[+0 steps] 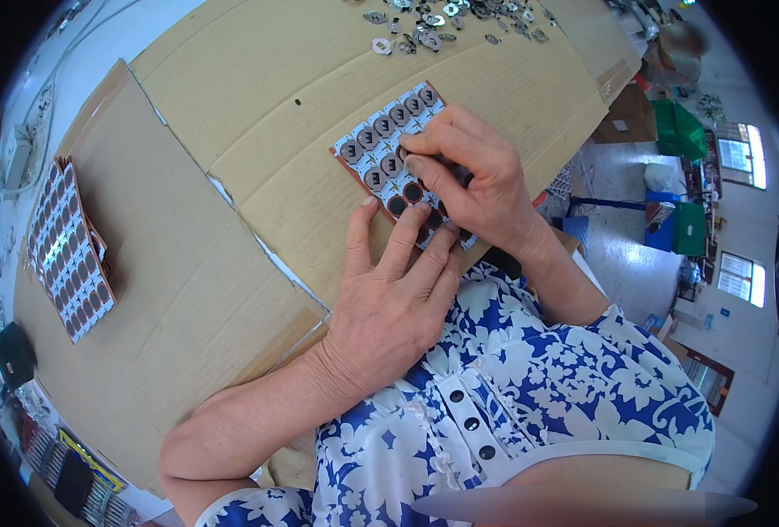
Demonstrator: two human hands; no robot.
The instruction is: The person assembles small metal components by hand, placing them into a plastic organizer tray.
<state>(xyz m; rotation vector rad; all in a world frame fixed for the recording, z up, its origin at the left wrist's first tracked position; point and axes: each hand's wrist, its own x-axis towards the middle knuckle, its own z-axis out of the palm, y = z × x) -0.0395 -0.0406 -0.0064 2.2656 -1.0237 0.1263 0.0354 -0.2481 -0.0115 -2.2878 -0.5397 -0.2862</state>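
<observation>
A panel of small white circuit boards (pixel 365 156) lies on the cardboard in front of me, tilted, with rows of round places on it. Flat grey metal discs (pixel 382 125) fill the far row and the left start of the second row; dark round wells (pixel 396 205) show nearer to me. My right hand (pixel 486 171) is over the panel's second row, thumb and forefinger pinched at one round place; what they hold is mostly hidden. My left hand (pixel 394 294) lies with fingers spread, fingertips on the panel's near left edge and lower wells.
Loose metal discs (pixel 429 39) lie scattered at the far edge of the cardboard-covered table (pixel 258 114). A stack of similar panels (pixel 69 250) stands to the left. A small black bit (pixel 298 102) lies on the cardboard. Green crates (pixel 678 130) are on the right beyond the table.
</observation>
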